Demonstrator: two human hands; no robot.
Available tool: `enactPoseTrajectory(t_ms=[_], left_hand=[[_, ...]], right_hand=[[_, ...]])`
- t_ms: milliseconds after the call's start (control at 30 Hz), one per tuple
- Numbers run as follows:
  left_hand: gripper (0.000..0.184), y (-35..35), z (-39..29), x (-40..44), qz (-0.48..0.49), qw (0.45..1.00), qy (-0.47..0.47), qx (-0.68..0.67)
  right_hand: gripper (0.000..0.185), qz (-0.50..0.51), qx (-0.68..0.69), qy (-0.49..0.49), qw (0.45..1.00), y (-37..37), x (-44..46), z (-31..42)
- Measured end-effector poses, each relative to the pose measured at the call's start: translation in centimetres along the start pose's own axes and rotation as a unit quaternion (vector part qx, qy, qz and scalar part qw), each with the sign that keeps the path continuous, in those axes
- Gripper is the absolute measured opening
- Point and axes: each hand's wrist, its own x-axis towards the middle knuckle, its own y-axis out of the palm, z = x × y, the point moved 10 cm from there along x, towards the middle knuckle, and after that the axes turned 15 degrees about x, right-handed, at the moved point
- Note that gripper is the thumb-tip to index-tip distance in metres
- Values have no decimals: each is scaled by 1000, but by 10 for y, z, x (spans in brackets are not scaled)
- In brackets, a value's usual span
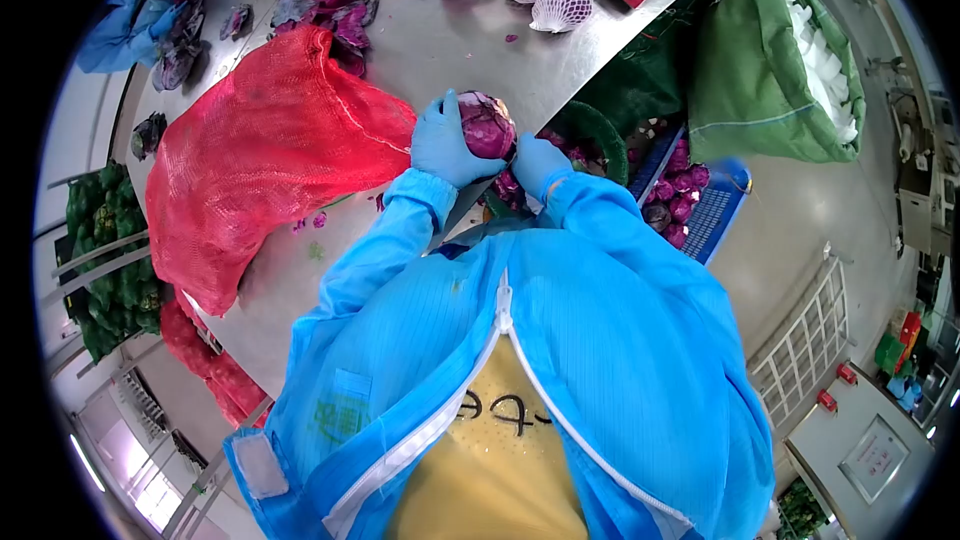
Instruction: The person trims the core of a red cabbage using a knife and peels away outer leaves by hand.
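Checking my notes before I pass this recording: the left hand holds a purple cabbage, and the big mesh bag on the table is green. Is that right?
Not quite: the big mesh bag on the table is red, not green, as the head view shows. The left hand does hold a purple cabbage.

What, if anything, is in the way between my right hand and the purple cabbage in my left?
Nothing visible: the left hand cups the purple cabbage, and the right hand is close by its lower right edge. Whether the right hand touches it, I can't tell.
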Motion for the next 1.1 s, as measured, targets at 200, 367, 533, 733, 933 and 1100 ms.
enactPoseTrajectory(t_ms=[200, 367, 533, 733, 933, 1100], left_hand=[[126, 3, 0, 1, 11, 1000, 22, -8], [125, 7, 15, 1, 30, 999, 14, -22], [125, 6, 6, 9, 26, 999, 24, -11], [123, 9, 16, 10, 21, 998, 38, -37], [127, 26, 46, -16, -43, 968, 88, -230], [127, 34, 55, -66, -111, 952, 76, -275]], right_hand=[[27, 94, 119, 59, 987, -1, -31, 11], [26, 15, 84, 21, 996, 16, -13, -4], [26, 23, 43, 9, 999, 23, 26, -17], [24, -8, 54, -13, 998, 24, 34, -18], [39, -55, 262, -71, 961, 27, 31, -17], [35, 134, 670, 115, 721, 92, -2, -21]])
